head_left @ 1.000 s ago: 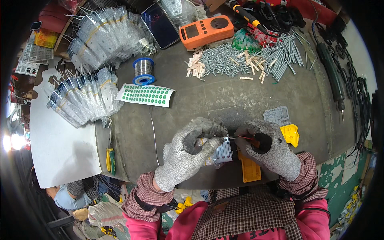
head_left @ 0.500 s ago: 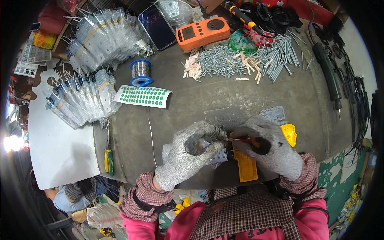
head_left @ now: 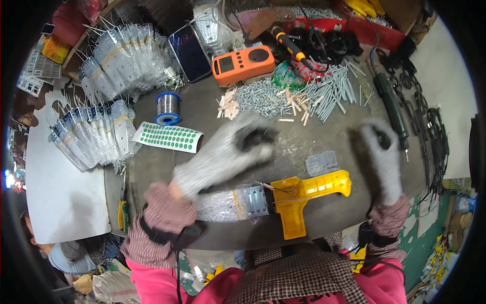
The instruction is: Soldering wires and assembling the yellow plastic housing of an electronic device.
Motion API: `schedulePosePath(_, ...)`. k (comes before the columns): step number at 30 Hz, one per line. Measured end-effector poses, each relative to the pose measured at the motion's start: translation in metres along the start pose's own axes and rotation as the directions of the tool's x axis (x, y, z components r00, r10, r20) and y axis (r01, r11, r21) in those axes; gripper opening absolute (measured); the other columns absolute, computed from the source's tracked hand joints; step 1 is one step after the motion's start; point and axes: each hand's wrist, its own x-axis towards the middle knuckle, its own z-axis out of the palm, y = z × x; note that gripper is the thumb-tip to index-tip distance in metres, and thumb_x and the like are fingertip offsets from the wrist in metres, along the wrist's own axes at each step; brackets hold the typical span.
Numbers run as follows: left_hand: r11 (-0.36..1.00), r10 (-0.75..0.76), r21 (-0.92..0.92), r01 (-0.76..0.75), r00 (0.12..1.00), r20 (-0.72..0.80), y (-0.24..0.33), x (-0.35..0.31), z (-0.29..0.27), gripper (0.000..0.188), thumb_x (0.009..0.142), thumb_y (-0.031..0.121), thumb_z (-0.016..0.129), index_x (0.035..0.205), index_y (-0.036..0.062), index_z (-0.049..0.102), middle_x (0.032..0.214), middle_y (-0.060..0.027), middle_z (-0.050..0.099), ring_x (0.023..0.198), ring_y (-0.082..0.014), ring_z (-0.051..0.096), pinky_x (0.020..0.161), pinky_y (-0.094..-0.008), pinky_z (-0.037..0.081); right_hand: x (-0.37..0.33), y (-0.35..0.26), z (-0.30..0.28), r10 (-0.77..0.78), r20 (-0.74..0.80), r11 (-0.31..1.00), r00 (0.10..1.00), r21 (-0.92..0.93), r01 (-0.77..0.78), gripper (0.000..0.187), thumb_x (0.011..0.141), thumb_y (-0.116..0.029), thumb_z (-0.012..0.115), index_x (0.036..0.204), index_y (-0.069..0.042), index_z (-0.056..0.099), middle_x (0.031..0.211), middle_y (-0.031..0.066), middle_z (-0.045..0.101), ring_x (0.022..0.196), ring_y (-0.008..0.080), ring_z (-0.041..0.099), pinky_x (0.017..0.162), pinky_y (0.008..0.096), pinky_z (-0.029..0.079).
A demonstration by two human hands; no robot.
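My left hand [head_left: 228,154], in a grey glove with a dark palm, hovers over the table just below the pile of screws [head_left: 263,96]. Its curved fingers stand apart from the thumb, slightly blurred, with nothing visible in them. My right hand [head_left: 385,162], gloved alike, is raised at the right beside the dark green electric screwdriver [head_left: 391,104]; its fingers are curled but apart and look empty. Between my forearms lies a yellow plastic handle housing [head_left: 324,186], its hollow side up. Thin wires cross it from a bubble-wrapped part [head_left: 220,206] at its left.
A flat greyish plastic piece [head_left: 321,163] lies above the housing. Behind are long bolts [head_left: 331,99], an orange meter [head_left: 243,66], a phone [head_left: 190,53], a solder spool [head_left: 167,108] and a green-dotted sticker sheet [head_left: 169,137]. Bundled wrapped parts [head_left: 93,134] cover the left.
Both hands have left the yellow housing and wires. My left hand went up toward the screws, my right out toward the electric screwdriver. The whole housing now shows. The view has shifted slightly.
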Motion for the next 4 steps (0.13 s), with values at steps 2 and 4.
schedulePosePath(2, 0.716, 0.163, 0.673, -0.186, 0.982, 0.098, -0.005, 0.056, 0.009, 0.035, 0.087, 0.013, 0.069, 0.119, 0.0015, 0.06, 0.113, -0.0152, 0.061, 0.117, -0.0317, 0.057, 0.1, -0.039, 0.049, -0.02, 0.001, 0.009, -0.094, 0.279, 0.99, 0.956, -0.076, 0.119, 0.013, 0.092, -0.008, 0.067, 0.103, -0.003, 0.071, 0.092, 0.0048, 0.068, 0.085, 0.013, 0.063, 0.078, 0.028, 0.05)
schedulePosePath(4, 0.554, 0.087, 0.817, -0.16, 0.987, 0.134, -0.029, 0.083, 0.029, 0.036, 0.084, 0.012, 0.069, 0.117, 0.002, 0.061, 0.115, -0.019, 0.06, 0.115, -0.0374, 0.056, 0.1, -0.0396, 0.048, -0.025, 0.011, 0.013, -0.16, 0.353, 0.97, 0.922, -0.12, 0.214, 0.013, 0.091, -0.009, 0.069, 0.102, -0.003, 0.072, 0.095, 0.0084, 0.07, 0.089, 0.0175, 0.064, 0.082, 0.0303, 0.051)
